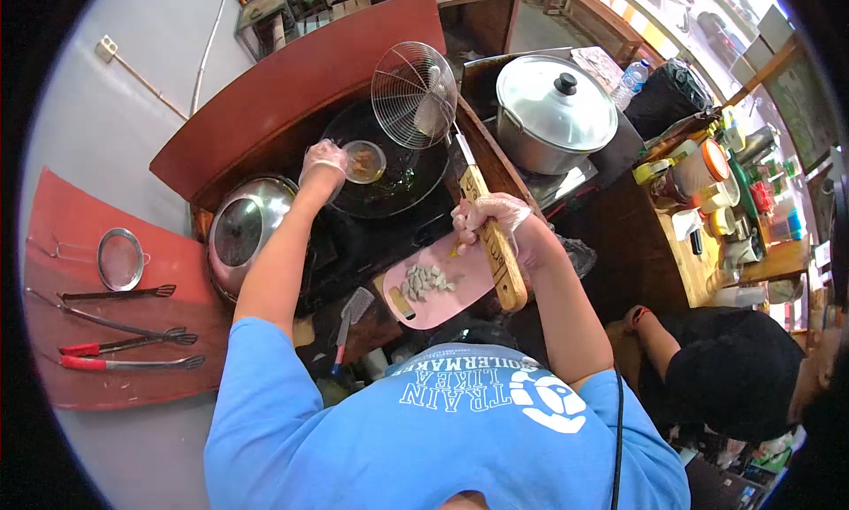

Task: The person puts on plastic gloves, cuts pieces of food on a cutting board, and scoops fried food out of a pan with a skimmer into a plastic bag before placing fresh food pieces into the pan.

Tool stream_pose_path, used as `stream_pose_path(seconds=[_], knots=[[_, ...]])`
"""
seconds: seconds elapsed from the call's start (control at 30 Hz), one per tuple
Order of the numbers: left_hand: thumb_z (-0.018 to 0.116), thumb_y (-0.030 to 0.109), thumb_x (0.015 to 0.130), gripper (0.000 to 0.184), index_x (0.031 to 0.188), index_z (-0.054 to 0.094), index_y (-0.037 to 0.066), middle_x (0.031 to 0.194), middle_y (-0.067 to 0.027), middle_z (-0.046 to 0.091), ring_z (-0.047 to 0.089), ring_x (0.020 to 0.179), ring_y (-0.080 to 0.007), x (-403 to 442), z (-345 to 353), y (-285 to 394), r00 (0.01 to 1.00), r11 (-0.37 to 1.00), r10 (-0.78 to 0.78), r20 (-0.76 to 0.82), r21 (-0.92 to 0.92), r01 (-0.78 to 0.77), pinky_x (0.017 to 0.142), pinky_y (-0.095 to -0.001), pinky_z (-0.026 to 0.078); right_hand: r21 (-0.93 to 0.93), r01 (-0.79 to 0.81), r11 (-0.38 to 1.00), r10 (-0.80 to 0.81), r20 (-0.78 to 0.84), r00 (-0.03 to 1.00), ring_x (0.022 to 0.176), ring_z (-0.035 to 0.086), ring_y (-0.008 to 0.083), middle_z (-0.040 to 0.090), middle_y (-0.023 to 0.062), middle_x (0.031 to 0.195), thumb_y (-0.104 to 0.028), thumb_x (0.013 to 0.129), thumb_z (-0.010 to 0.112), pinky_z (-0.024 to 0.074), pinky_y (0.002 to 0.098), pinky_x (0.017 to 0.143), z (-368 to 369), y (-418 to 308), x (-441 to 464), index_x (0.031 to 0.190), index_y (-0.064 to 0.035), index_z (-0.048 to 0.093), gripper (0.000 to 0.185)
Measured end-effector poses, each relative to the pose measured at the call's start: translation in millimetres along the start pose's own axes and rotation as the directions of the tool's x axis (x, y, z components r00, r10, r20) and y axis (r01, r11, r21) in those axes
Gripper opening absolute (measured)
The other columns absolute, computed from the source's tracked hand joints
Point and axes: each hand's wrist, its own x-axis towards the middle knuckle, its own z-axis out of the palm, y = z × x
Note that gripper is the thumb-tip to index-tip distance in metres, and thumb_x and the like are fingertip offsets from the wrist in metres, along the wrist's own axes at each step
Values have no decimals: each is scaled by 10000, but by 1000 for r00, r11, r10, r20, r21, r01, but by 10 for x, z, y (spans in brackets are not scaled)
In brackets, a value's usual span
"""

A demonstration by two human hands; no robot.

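My left hand [325, 167], in a clear plastic glove, is closed on a small transparent cup [364, 162] with brownish contents, over the left part of a dark wok [393, 187]. Some oil and green bits show in the wok. Also gloved, my right hand [491, 220] is wrapped round the wooden handle [501, 261] of a wire skimmer [415, 95], whose round basket is above the wok's far right edge. Below the right hand lies a pink cutting board [439, 285] with pale cut pieces [426, 282] on it.
A lidded steel pot [555, 112] stands at the right. At the left are a metal bowl [252, 229], a strainer [120, 259] and hanging tongs [133, 363]. A spatula [354, 311] lies beside the board. Another person [730, 373] is at the lower right, near jars and bottles.
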Motion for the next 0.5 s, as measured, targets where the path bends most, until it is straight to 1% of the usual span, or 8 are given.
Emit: stream_pose_path(seconds=[0.1, 0.17, 0.2, 0.27, 0.3, 0.33, 0.43, 0.5], knots=[[502, 176, 922, 276, 1000, 718, 23, 1070, -199, 697, 679, 1016, -346, 124, 331, 14, 976, 952, -211, -58, -239, 191, 891, -443, 544, -1, 24, 1000, -24, 7, 1000, 636, 556, 215, 540, 100, 745, -75, 821, 604, 541, 413, 664, -125, 82, 64, 826, -4, 560, 84], [520, 191, 906, 263, 995, 707, 29, 1026, -201, 698, 665, 1037, -360, 203, 596, 90, 931, 836, -363, -24, -449, 314, 915, -465, 529, -26, 22, 999, -22, -2, 1000, 642, 557, 214, 541, 100, 745, -82, 829, 608, 544, 414, 662, -120, 83, 47, 823, -4, 560, 92], [520, 191, 906, 263, 995, 707, 29, 1026, -201, 698, 665, 1037, -360, 158, 567, 159, 931, 835, -364, -24, -451, 315, 915, -465, 529, -50, 20, 999, -20, -9, 1000, 648, 558, 212, 543, 100, 745, -89, 837, 613, 547, 414, 660, -114, 83, 37, 820, -5, 561, 101], [519, 104, 860, 230, 935, 707, -6, 1008, -236, 692, 686, 956, -363, 51, 469, 298, 952, 825, -298, -65, -520, 222, 844, -435, 553, -42, 21, 999, -23, -42, 999, 643, 555, 210, 542, 97, 736, -81, 831, 608, 547, 415, 650, -73, 84, 5, 802, -5, 561, 95], [514, 94, 863, 229, 946, 699, -12, 1003, -231, 690, 681, 949, -381, 35, 458, 339, 972, 902, -184, -147, -419, 107, 847, -442, 551, -32, 23, 999, -25, -73, 997, 638, 553, 207, 540, 95, 727, -73, 825, 604, 547, 415, 641, -52, 83, -10, 784, -5, 561, 91], [514, 94, 863, 229, 946, 699, -12, 1003, -231, 690, 681, 949, -381, 6, 451, 371, 972, 901, -185, -145, -419, 109, 847, -442, 551, -32, 20, 999, -22, -73, 997, 638, 553, 207, 540, 95, 727, -73, 825, 604, 547, 415, 641, -28, 74, -23, 784, -5, 561, 91], [503, 91, 868, 213, 927, 694, 17, 948, -204, 695, 678, 900, -358, -41, 516, 455, 974, 976, 129, -187, -148, -158, 831, -459, 539, -123, 8, 992, -17, -77, 997, 632, 564, 194, 562, 96, 774, -32, 698, 593, 530, 341, 624, -13, 65, -12, 903, 42, 579, 219], [522, 108, 859, 213, 930, 705, 25, 951, -167, 708, 675, 937, -342, -133, 525, 489, 977, 968, 95, -191, -210, -136, 844, -431, 540, -199, 30, 980, -43, -61, 997, 630, 566, 197, 561, 96, 759, -37, 706, 596, 536, 353, 614, -97, 99, 61, 864, 37, 586, 174]])
